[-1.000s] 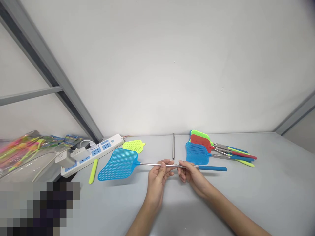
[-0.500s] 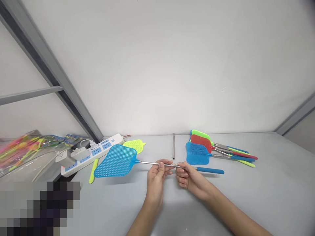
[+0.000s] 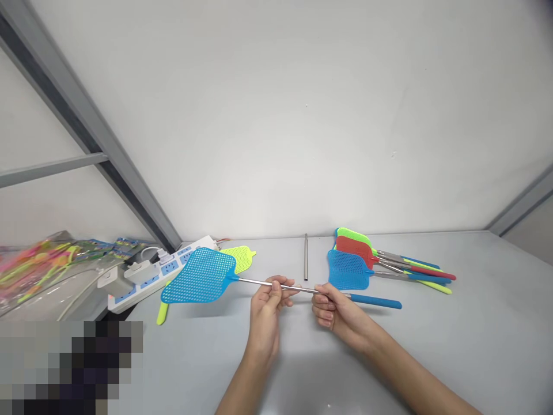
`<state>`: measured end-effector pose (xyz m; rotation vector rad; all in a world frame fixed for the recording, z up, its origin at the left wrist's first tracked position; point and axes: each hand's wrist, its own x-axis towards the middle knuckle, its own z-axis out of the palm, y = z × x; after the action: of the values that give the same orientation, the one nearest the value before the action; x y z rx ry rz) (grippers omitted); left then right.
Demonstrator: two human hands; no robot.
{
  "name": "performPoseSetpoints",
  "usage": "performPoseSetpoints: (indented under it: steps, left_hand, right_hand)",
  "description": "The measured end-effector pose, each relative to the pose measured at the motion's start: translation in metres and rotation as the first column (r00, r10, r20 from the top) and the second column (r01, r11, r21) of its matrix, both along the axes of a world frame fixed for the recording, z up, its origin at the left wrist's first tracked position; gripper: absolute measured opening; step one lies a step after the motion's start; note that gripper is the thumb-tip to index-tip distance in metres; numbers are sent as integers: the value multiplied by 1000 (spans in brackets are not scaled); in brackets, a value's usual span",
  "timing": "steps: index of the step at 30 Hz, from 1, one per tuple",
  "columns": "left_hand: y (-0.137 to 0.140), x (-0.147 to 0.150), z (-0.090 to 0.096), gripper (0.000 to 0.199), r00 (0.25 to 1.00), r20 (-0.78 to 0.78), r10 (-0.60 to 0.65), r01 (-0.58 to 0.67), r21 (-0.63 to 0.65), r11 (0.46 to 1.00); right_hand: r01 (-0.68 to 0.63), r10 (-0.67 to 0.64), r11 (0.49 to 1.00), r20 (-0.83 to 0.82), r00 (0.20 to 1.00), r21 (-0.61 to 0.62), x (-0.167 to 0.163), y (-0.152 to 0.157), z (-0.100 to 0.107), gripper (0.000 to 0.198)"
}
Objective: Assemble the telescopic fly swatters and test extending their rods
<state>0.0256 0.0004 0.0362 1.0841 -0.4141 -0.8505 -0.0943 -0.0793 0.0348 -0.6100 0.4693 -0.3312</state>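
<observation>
A blue fly swatter [image 3: 203, 278] with a thin metal telescopic rod and a blue grip is held above the table, its mesh head to the left. My left hand [image 3: 266, 314] pinches the rod between thumb and fingers. Closed round the rod just left of the blue grip is my right hand [image 3: 330, 311]. Behind the hands a loose metal tube [image 3: 306, 259] lies on the table. A yellow swatter head [image 3: 242, 257] rests behind the blue mesh, and a yellow grip [image 3: 163, 311] is partly hidden under it.
At the right lies a pile of swatters, with a blue one [image 3: 349, 271] in front of a red one [image 3: 353, 245]. A white power strip [image 3: 170, 266] with plugs sits at the left, near plastic bags [image 3: 47, 259] of colourful items. A wall [image 3: 302, 132] rises behind the table.
My hands have moved a little further apart along the rod, the left one leftward. The swatter's head has shifted slightly left and up, its grip slightly right.
</observation>
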Motion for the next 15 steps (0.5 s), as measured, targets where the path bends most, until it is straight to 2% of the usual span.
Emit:
performPoseSetpoints:
  steps: [15]
  left_hand:
    - [4,10,8,20,999,-5,45,-45,-24,999]
  right_hand:
    - [38,-40,995,-21,999,-91,-4,-2,5,28]
